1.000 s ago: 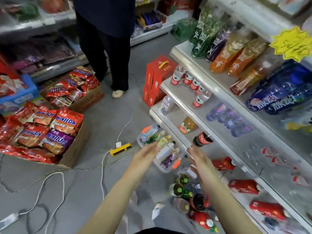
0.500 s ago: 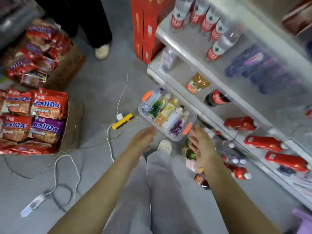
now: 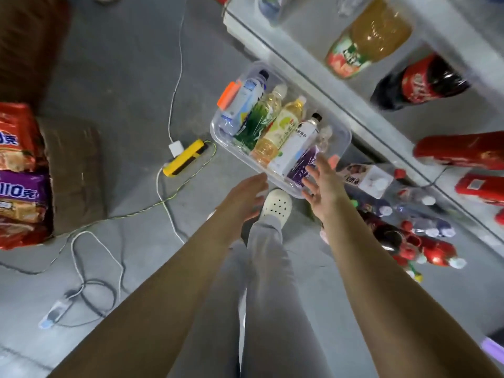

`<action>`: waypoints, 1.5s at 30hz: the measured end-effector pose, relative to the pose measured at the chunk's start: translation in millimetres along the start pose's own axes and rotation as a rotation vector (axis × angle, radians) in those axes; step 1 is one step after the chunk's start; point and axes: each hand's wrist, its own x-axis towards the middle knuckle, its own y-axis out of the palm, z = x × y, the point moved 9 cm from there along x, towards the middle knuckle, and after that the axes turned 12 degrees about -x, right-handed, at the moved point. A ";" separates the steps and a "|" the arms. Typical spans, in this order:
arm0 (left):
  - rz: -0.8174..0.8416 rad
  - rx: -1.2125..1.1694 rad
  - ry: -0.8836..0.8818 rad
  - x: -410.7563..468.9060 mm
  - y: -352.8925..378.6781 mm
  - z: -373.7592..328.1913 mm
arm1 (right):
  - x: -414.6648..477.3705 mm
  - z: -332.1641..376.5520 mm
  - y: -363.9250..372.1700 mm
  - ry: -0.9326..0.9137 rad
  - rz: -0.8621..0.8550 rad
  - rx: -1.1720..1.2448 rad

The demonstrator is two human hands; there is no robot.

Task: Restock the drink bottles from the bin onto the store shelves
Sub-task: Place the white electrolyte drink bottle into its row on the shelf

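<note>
A clear plastic bin (image 3: 219, 135) with orange latches sits on the grey floor beside the white shelves (image 3: 321, 85). Several drink bottles lie in it: a blue-labelled one (image 3: 242, 99), a green one (image 3: 257, 120), a yellow tea (image 3: 278, 132), a white one (image 3: 296, 145) and a purple one (image 3: 302, 165). My right hand (image 3: 323, 186) hovers with spread fingers over the bin's near right corner, just above the purple bottle. My left hand (image 3: 245, 197) hangs relaxed just short of the bin's near rim. Neither holds anything.
Many bottles stand on the floor at the right (image 3: 409, 236) under the lowest shelf. A cola bottle (image 3: 420, 83) and a tea bottle (image 3: 365, 39) lie on a shelf. A yellow power strip (image 3: 185, 158) and cables cross the floor. Snack boxes (image 3: 21, 175) stand left.
The view has tipped downward and moved closer to the bin. Both hands have reached forward and down; the right hand now overlaps the bin's near corner.
</note>
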 end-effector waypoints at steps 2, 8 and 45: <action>0.017 0.020 -0.001 33.9 3.8 3.0 | 31.6 -3.6 3.2 -0.003 -0.021 -0.006; 0.012 0.010 -0.024 133.7 7.9 13.8 | 125.6 -29.7 11.2 0.026 -0.059 -0.047; 0.373 0.271 0.336 -210.3 109.4 -82.5 | -255.6 74.8 -62.1 -0.403 0.303 0.281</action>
